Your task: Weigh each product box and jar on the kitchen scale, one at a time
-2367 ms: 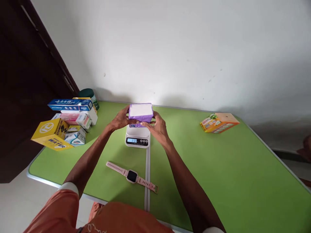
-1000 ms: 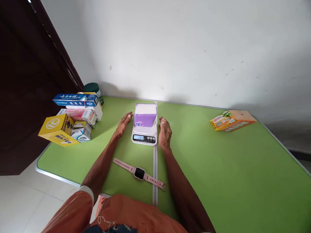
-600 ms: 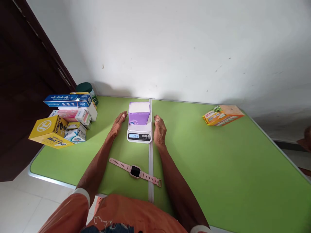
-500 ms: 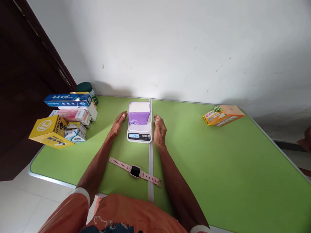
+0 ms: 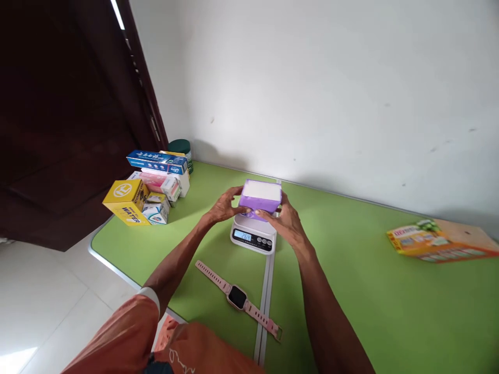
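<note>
A purple and white pack (image 5: 260, 195), block-shaped like a pack of tissues, is over the platform of a white digital kitchen scale (image 5: 253, 236). My left hand (image 5: 226, 206) grips its left side, the thumb across the front. From the right, my right hand (image 5: 287, 221) is closed on it too, its thumb almost meeting the other one. The scale's lit display appears to read 264. Whether the pack still touches the platform I cannot tell. Nearer to me lies a pink-strapped smartwatch (image 5: 237, 297), stretched out flat with a dark screen.
On the left stand a yellow box (image 5: 127, 202), a long blue box (image 5: 158, 161), several smaller cartons and a green-lidded jar (image 5: 180, 148). An orange and yellow box (image 5: 436, 240) lies at the right. A white wall borders the green table (image 5: 343, 291) behind.
Both hands have moved in from beside the scale and taken hold of the purple pack. The view has turned left, so everything sits further right.
</note>
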### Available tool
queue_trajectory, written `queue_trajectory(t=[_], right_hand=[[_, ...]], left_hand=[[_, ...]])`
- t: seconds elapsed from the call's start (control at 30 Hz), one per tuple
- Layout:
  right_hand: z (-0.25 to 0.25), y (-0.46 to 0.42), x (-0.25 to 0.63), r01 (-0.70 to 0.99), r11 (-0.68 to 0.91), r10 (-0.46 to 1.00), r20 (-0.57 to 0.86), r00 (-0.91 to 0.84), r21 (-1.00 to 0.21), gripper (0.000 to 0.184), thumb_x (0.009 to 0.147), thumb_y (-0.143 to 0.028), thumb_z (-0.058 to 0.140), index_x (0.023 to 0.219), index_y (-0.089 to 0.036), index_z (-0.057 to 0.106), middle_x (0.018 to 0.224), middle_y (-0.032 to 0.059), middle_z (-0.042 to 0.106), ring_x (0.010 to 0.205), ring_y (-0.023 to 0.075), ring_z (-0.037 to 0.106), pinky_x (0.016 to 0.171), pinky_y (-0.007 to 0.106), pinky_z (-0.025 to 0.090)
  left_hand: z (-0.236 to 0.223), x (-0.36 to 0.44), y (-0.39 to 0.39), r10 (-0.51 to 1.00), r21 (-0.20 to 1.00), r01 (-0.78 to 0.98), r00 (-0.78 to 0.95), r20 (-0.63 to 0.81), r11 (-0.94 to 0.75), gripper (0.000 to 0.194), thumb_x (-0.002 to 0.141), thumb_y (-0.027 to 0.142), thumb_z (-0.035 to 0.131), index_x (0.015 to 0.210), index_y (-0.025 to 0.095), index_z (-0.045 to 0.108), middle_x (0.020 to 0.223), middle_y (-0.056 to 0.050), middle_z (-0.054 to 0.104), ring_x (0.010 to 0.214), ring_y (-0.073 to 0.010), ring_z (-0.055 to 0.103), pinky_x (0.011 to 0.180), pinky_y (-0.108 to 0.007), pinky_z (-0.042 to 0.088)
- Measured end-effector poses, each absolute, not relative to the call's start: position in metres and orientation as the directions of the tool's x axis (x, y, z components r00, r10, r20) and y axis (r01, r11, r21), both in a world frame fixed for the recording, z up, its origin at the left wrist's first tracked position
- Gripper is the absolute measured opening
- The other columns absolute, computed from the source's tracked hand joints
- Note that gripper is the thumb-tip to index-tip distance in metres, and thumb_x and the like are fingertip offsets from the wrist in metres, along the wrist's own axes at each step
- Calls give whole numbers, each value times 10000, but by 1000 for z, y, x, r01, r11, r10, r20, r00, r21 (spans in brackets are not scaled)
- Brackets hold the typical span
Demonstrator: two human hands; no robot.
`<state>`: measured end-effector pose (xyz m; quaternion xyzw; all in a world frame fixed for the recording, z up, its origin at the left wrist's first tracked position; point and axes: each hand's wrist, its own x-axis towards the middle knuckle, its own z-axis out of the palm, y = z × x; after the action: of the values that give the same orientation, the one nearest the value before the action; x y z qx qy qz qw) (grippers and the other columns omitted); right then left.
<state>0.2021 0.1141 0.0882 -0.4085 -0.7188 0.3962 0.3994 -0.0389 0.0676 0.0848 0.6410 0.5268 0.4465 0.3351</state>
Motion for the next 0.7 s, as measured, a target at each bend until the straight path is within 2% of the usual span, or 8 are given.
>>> queue_trajectory(t=[0.07,0.17,0.3,0.43,0.53,0.6,0.7], right_hand=[[94,117,200,281,332,910,227,-346,-901,942,700,-654,943,1487,-257,613,1317,173,796,1028,379,803,827,544,701],[102,119,193,275,345,912,251,-325,-897,852,677,-638,955,1377,-250,661,1237,159,819,944,357,809,757,503,702],[116,130,157,207,389,896,316,-312,-898,838,682,-599,950,1362,-215,643,1291,170,798,1031,365,800,821,512,700],[128,158,84,145,424,881,369,-296,-894,767,706,-515,932,1332,-195,623,1328,176,772,1155,359,763,947,520,670],[135,182,27,168,399,892,340,-296,-901,647,720,-446,918,1257,-231,628,1241,124,792,1128,318,753,998,501,640],[137,195,-2,210,372,901,297,-316,-904,584,752,-431,887,1232,-227,624,1228,124,789,1118,310,753,1008,491,627],[136,208,-29,262,340,906,241,-347,-903,513,784,-408,848,1208,-224,624,1247,140,786,1148,322,751,1022,493,614]], left_hand=[[86,-39,71,976,901,375,54,213,-217,913,784,554,946,1552,197,604,1510,-222,663,1351,-408,667,1127,-609,553],[90,-45,72,971,907,351,40,234,-233,871,808,554,926,1535,196,607,1485,-218,679,1319,-397,684,1087,-597,581],[107,-68,75,951,894,352,-26,307,-279,759,875,557,855,1514,222,623,1457,-181,692,1299,-362,685,1058,-539,606],[125,-108,93,913,871,442,-225,340,-215,709,895,521,796,1514,233,604,1439,-154,695,1263,-339,682,1061,-511,602],[128,-135,113,852,858,507,-413,321,-78,656,892,418,742,1508,254,587,1431,-141,699,1317,-370,656,1164,-572,534],[126,-148,126,803,870,494,-516,297,-5,657,888,370,698,1520,260,556,1475,-143,679,1416,-383,606,1246,-596,462],[117,-158,141,750,891,455,-594,291,14,669,890,397,668,1524,233,531,1548,-178,637,1566,-392,496,1319,-599,377]])
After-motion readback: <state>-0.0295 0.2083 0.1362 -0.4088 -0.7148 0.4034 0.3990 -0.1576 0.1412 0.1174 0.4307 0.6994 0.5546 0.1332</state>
